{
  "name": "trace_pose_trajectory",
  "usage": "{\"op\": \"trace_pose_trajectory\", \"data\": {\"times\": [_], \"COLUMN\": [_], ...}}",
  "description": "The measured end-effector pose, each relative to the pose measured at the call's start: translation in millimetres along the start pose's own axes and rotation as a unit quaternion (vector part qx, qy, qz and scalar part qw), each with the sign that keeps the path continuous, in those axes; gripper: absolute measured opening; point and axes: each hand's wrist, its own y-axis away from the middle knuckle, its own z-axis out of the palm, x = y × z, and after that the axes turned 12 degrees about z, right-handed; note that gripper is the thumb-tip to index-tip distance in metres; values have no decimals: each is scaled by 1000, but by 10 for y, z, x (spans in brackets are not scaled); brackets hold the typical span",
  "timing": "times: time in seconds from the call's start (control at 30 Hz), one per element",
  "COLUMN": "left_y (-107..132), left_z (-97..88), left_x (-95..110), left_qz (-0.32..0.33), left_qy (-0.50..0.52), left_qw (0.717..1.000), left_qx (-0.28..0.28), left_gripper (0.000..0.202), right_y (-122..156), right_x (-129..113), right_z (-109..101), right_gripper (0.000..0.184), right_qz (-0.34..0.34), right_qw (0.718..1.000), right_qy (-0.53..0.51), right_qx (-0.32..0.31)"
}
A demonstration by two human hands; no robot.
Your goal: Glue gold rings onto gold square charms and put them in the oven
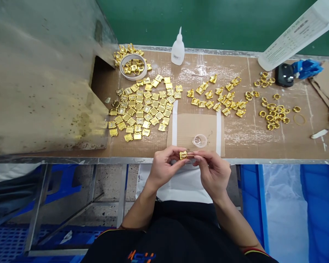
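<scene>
My left hand (pixel 164 166) pinches a small gold metal piece (pixel 183 155) at the table's front edge. My right hand (pixel 212 170) is closed beside it, its fingertips at the piece's right side and holding a thin stick that touches the piece. Just beyond the hands lies a small clear round lid (pixel 199 140) on a cardboard patch (pixel 194 128). Several flat gold square pieces (pixel 142 107) are spread to the left. A group of gold clasp parts (pixel 218 96) lies behind the patch.
A white squeeze bottle (pixel 178 49) stands at the back. A white tape ring (pixel 133 66) holds gold parts at the back left. Gold rings (pixel 274 111) lie right, near a black-and-blue tool (pixel 296 71). A large grey metal box (pixel 41 76) fills the left. Blue crates (pixel 318 212) sit below.
</scene>
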Motion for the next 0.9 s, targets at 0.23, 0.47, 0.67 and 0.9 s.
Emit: {"op": "trace_pose_trajectory", "data": {"times": [0.23, 0.47, 0.67, 0.9], "left_y": [-1, -5, 1, 10], "left_z": [-8, -1, -3, -3], "left_x": [14, 12, 2, -3], "left_qz": [-8, -5, -3, -15], "left_qy": [-8, -4, 1, 5], "left_qw": [1000, 1000, 1000, 1000], "left_qx": [-2, 2, -1, -1], "left_gripper": [27, 26, 26, 27], "right_y": [6, 0, -19, -3], "right_x": [30, 37, 9, 36], "right_z": [9, -1, 7, 1], "right_gripper": [11, 10, 13, 15], "right_qz": [11, 13, 1, -3], "right_qw": [1000, 1000, 1000, 1000], "right_qy": [-20, -22, -8, -20], "right_qx": [4, 0, 6, -3]}}
